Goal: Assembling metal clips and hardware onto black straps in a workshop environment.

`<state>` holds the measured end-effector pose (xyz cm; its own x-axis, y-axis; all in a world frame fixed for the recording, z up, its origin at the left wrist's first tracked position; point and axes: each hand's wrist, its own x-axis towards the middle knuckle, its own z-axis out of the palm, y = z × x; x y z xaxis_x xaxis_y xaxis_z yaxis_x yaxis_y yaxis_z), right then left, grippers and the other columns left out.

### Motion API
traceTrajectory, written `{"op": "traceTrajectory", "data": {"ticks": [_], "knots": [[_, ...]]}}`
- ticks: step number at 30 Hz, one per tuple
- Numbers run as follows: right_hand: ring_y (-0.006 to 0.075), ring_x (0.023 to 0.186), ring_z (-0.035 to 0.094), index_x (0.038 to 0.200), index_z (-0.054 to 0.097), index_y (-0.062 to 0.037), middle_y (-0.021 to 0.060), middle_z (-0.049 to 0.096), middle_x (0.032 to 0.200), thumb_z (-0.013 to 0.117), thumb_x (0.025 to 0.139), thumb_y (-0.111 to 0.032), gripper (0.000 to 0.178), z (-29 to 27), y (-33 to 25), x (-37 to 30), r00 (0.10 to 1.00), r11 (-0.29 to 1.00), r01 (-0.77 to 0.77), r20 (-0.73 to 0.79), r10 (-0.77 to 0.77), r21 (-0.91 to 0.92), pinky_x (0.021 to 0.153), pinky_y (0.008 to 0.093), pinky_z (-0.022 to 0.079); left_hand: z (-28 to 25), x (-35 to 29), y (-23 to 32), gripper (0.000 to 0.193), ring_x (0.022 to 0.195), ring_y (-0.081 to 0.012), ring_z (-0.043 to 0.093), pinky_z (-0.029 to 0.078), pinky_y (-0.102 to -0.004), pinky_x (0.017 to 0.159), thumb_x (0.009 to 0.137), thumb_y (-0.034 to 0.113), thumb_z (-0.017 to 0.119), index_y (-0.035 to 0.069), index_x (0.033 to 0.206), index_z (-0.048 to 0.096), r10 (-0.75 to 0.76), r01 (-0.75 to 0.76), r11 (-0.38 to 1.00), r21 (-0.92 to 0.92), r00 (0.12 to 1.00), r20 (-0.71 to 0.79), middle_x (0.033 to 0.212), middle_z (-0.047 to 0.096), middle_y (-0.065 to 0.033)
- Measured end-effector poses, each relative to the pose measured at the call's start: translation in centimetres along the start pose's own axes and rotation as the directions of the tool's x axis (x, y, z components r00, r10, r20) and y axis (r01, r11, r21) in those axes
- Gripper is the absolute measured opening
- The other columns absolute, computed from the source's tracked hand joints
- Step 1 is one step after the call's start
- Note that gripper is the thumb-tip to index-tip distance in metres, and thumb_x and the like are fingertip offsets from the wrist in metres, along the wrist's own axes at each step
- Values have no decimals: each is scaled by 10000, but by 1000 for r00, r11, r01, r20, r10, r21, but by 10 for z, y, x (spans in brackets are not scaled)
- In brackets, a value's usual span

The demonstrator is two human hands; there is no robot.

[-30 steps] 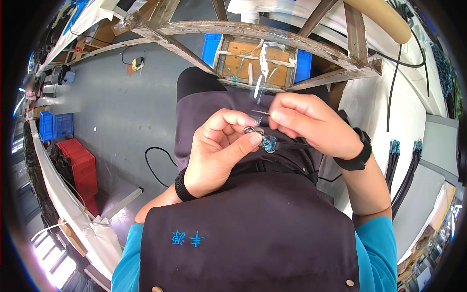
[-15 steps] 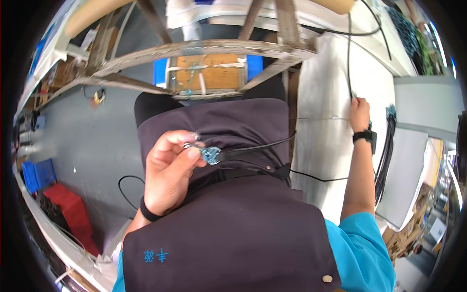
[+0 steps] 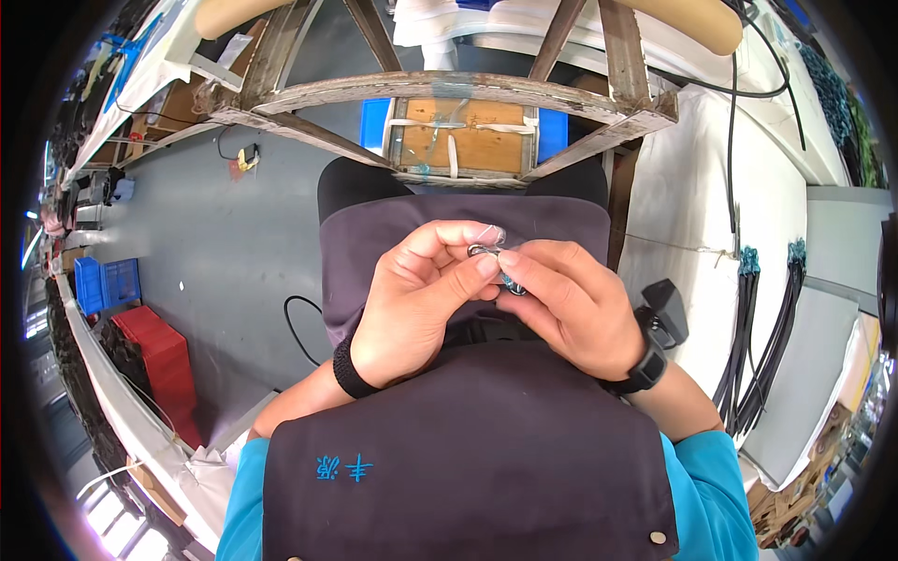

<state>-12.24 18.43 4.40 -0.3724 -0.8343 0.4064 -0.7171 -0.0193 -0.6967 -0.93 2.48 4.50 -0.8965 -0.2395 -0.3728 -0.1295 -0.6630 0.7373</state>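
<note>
One metal ring (image 3: 478, 250) pinched by left hand (image 3: 409, 294), right hand (image 3: 586, 304) returned, gripping blue piece (image 3: 511, 283)

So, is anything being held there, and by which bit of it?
Yes: a small piece with a metal ring and blue end. The left grip pinches it at the ring; the right grip is at the blue end, its exact hold hidden.
</note>
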Motion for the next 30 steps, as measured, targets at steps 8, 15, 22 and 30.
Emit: {"op": "traceTrajectory", "data": {"ticks": [8,15,22,30], "knots": [[85,605,601,1039,582,17,81,659,817,557,924,-89,158,7,-24,10,804,485,-555,284,523,676,539,185,455,-14,-6,5,192,771,-153,644,536,-260,681,776,24,725,11,950,644,287,-307,942,136,946,152,905,658,-73],[85,608,576,940,563,-36,84,657,843,529,956,-230,197,0,-8,5,546,-280,-725,773,324,629,481,186,384,-29,13,33,285,735,-173,633,498,-276,639,639,117,828,29,870,686,311,-709,412,572,699,644,795,673,-73],[84,653,570,1068,554,-18,74,644,892,502,971,-228,238,-6,-20,-5,669,-1,-619,529,522,785,553,199,424,-17,14,4,384,900,-175,610,496,-305,772,690,-24,766,13,1051,642,324,-463,820,337,860,393,1051,605,-108],[61,565,483,963,591,-38,82,645,823,544,951,-280,247,-16,-25,-28,707,-167,-544,557,436,822,493,188,352,3,15,2,133,742,-135,575,463,-262,694,876,99,628,-34,871,623,105,-223,947,232,895,434,815,596,-81]]}}
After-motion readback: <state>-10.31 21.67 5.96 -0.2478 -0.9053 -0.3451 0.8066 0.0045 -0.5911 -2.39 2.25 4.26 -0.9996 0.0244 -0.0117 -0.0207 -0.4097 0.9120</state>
